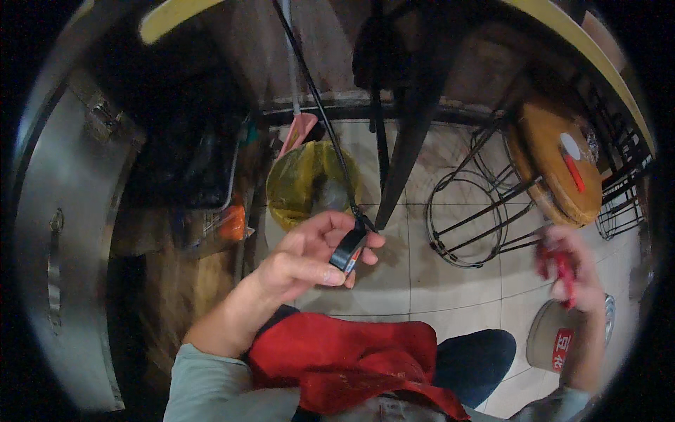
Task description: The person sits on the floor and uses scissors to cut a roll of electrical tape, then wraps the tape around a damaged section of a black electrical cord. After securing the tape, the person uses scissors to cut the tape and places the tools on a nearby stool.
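My left hand (309,257), in the middle, grips a roll of black tape (347,247) between thumb and fingers. A long thin black rod (320,105) slants down from the top edge to this hand, and its lower end meets the tape roll. Whether tape is wound on the rod there is too small to tell. Out to the right, my right hand (580,271) is closed around a red-handled tool (564,278). Motion blur hides its exact kind. On the round stool seat (541,158) above that hand lie a red stick-like item (574,172) and a white disc (570,146).
A bin with a yellow liner (288,186) stands beyond my left hand, with a pink dustpan (299,133) behind it. Dark table legs (408,155) and wire stool legs (464,218) fill the right. A beige bucket (545,337) sits low right; a metal cabinet (67,211) lines the left.
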Motion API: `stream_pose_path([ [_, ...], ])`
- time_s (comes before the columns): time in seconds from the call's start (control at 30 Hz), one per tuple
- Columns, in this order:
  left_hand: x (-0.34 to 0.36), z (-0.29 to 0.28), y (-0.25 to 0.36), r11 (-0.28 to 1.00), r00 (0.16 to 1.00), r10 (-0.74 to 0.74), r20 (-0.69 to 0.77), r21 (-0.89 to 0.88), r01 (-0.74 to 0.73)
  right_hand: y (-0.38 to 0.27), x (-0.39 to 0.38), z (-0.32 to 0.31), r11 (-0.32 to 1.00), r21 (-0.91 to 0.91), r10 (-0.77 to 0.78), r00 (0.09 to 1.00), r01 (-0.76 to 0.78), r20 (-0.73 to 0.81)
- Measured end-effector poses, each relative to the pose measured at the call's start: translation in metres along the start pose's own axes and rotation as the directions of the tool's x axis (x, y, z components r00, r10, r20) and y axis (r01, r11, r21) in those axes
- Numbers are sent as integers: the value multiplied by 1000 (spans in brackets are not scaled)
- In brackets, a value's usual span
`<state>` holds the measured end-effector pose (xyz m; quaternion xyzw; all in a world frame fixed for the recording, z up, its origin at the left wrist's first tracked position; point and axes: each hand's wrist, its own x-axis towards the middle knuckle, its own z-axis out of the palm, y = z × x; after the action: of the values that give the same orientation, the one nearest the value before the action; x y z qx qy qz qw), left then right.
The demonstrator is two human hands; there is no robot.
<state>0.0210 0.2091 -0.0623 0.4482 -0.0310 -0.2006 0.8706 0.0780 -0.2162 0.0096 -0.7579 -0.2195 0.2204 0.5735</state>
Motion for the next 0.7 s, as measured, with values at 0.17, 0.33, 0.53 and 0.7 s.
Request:
stream_pose_path([
  [0.17, -9, 0, 2, 999, 1000, 16, 21, -28, -16, 10, 82, 77, 966, 225, 13, 899, -124, 438],
  [0.33, -19, -1, 3, 998, 1000, 16, 13, -63, -15, 15, 114, 99, 921, 300, 32, 816, -248, 576],
  [0.53, -20, -3, 5, 993, 999, -22, 26, -116, 25, 24, 131, 114, 970, 204, -10, 815, -134, 579],
  [0.7, -20, 3, 10, 993, 998, -66, -6, -95, 65, 33, 136, 120, 963, 253, -67, 825, -94, 561],
])
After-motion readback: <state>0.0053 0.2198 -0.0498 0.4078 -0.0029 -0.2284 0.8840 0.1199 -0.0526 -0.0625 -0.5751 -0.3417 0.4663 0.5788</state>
